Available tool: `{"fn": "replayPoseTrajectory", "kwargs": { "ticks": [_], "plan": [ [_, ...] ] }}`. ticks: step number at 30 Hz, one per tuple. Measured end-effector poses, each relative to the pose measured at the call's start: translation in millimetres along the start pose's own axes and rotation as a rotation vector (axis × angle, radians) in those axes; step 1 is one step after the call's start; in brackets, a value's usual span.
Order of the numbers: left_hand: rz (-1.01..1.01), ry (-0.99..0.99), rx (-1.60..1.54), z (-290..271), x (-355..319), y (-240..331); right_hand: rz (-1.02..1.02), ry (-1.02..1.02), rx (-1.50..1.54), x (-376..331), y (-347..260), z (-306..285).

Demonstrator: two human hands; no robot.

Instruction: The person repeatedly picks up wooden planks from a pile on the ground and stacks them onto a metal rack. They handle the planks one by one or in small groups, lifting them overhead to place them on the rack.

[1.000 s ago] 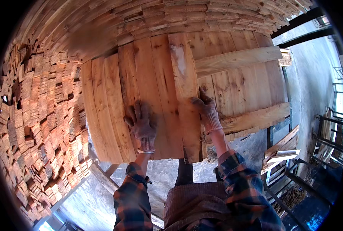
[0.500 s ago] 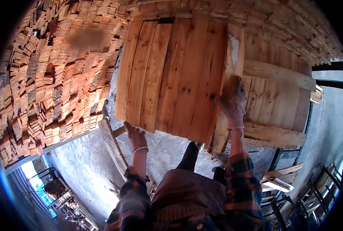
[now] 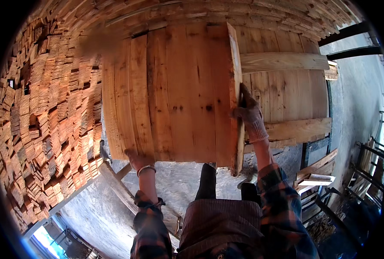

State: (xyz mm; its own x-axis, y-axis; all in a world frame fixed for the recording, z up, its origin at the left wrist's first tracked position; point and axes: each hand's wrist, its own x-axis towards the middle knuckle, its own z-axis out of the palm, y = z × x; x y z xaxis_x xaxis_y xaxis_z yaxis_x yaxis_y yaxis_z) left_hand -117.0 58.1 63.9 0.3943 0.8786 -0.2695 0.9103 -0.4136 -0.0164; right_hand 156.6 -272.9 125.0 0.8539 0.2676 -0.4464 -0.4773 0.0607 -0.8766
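A row of reddish-brown wooden boards (image 3: 183,95) lies side by side in front of me as a panel. A thicker plank (image 3: 235,86) stands on edge along its right side. My right hand (image 3: 252,114), in a knitted glove, is closed round this plank, thumb on the panel side and fingers over the far side. My left hand (image 3: 139,161), a pale band at its wrist, grips the panel's near edge close to the left corner. Its fingertips are partly hidden by the boards.
To the right lies a paler board panel (image 3: 282,90) with two crosswise battens (image 3: 286,62). Stacked short wood pieces (image 3: 58,129) rise at the left. A wooden rail (image 3: 118,187) slants near my left forearm. Grey concrete floor (image 3: 181,179) shows below the panel.
The view has shifted, and the panel and plank now sit further left. My left hand has closed on the near edge. My right hand holds the plank at its right side.
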Motion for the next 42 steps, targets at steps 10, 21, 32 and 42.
{"fn": "replayPoseTrajectory", "kwargs": {
  "ticks": [10,21,32,42],
  "plan": [
    [0.302,-0.276,1.037,0.4,-7.6,42.0,-0.722,0.35,-1.041,28.3,28.1,-28.8],
    [0.308,0.031,-0.415,-64.4,-38.0,33.6,-0.318,0.075,-0.891,-13.5,-65.3,-83.0],
    [1.43,-0.629,-0.808,-150.3,-273.3,532.6,-0.144,0.586,0.206,-70.6,-66.4,-515.1],
    [1.273,-0.496,-0.563,188.8,-372.2,1000.5,0.023,0.529,0.982,154.5,55.0,-734.1]
  ]
}}
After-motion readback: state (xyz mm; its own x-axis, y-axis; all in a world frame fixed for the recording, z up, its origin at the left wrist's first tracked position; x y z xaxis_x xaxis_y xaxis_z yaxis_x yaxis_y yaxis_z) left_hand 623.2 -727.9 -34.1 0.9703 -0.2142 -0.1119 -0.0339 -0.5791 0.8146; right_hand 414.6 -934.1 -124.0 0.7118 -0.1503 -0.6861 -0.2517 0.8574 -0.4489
